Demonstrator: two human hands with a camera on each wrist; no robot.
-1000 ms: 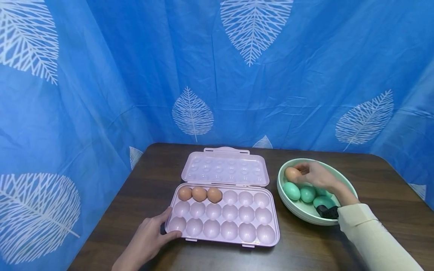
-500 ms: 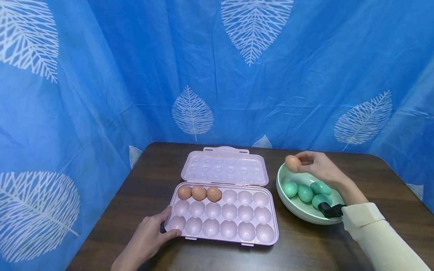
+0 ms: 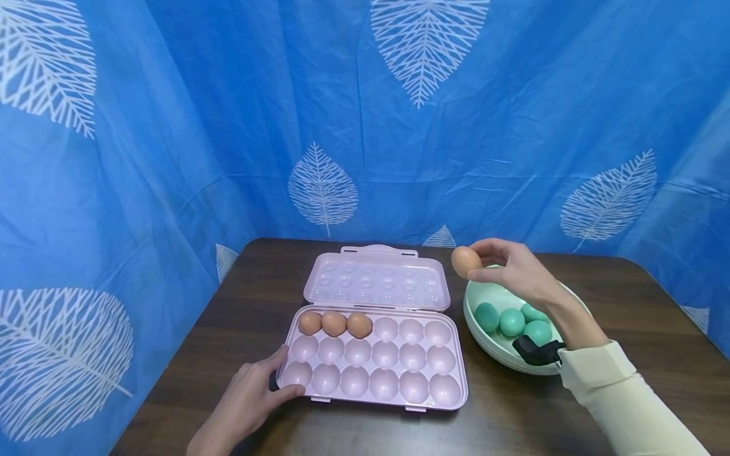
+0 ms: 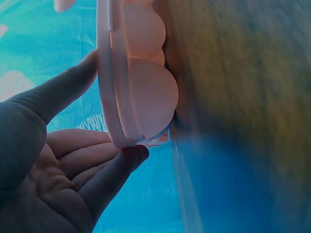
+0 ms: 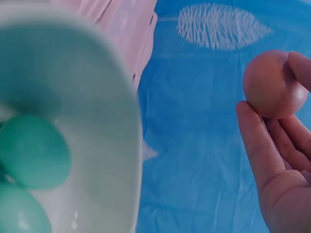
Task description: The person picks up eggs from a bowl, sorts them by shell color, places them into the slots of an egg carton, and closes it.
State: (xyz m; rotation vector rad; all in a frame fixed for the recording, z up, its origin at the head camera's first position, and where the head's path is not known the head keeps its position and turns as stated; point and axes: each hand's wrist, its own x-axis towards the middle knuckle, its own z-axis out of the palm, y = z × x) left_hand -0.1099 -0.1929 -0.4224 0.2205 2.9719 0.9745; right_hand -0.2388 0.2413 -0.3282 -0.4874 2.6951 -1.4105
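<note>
My right hand [image 3: 519,269] pinches a brown egg [image 3: 466,261] between thumb and fingers, raised above the left rim of the pale green bowl [image 3: 485,342]. In the right wrist view the egg [image 5: 272,85] sits at the fingertips, apart from the bowl. Several green eggs [image 3: 511,322] lie in the bowl. The pink egg box [image 3: 365,405] lies open on the table, with three brown eggs [image 3: 334,323] in the left half of its far row. My left hand [image 3: 251,392] grips the box's near left corner; the left wrist view shows thumb and fingers on its rim [image 4: 109,97].
The box's lid [image 3: 376,282] is folded back toward the rear of the brown wooden table [image 3: 239,304]. Behind the table hangs a blue curtain [image 3: 256,126] with white leaf prints. A black strap piece [image 3: 536,351] on the right wrist hangs over the bowl's near rim.
My right hand has lifted the brown egg out of the bowl and carried it up and left toward the box. The green eggs have shifted slightly. The left hand stays on the box.
</note>
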